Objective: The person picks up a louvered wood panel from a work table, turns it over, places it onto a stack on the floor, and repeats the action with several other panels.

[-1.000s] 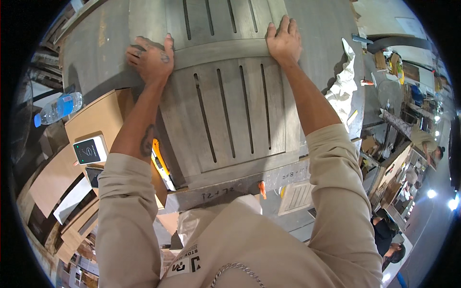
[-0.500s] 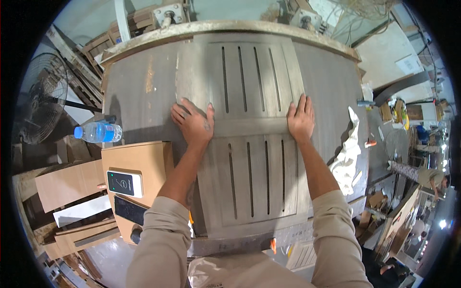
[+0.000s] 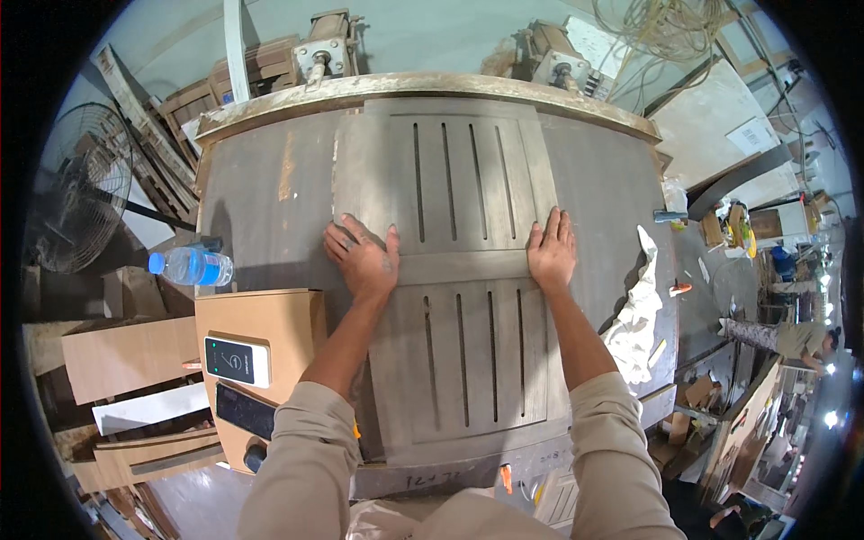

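Grey slotted panel lies on the bench, left fingers spread, right fingers narrower; pale wall at twelve o'clock.

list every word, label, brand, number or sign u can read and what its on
I don't copy wording, only where it stands:
Table's front edge: dark handwritten marks, the right ones blurred
Bottle: blue label, too small to read
White device: pale screen marks, too small to read
Grooved panel: no text seen

Two hands on one panel of eight slots, one bottle, one fan
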Demonstrator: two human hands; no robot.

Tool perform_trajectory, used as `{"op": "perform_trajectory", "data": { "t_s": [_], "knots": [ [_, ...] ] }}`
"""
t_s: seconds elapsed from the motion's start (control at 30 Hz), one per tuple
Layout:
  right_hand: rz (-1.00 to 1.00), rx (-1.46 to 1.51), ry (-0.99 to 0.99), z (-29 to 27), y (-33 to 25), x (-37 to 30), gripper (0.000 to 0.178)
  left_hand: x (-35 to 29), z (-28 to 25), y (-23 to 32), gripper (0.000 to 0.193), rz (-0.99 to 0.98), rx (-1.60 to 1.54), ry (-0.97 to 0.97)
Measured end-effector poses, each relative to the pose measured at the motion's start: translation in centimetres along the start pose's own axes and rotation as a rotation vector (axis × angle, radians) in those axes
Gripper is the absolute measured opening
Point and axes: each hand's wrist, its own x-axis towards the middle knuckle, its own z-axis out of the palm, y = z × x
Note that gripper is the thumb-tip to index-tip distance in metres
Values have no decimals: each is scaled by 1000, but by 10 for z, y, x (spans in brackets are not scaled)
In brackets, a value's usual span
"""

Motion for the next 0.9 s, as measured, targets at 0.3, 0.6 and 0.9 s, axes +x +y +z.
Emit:
{"op": "perform_trajectory", "data": {
  "t_s": [0.3, 0.6, 0.9],
  "knots": [
    [-26, 18, 8, 4, 2, -7, 60, -4, -13, -1, 85, -51, -7, -99],
    [-52, 217, -155, -16, 30, -35, 59, -7, 7, -2, 83, 13, -16, 12],
    [78, -14, -179, -93, 86, -303, 54, -115, -68, 13, 92, -273, -456, -472]
  ]
}}
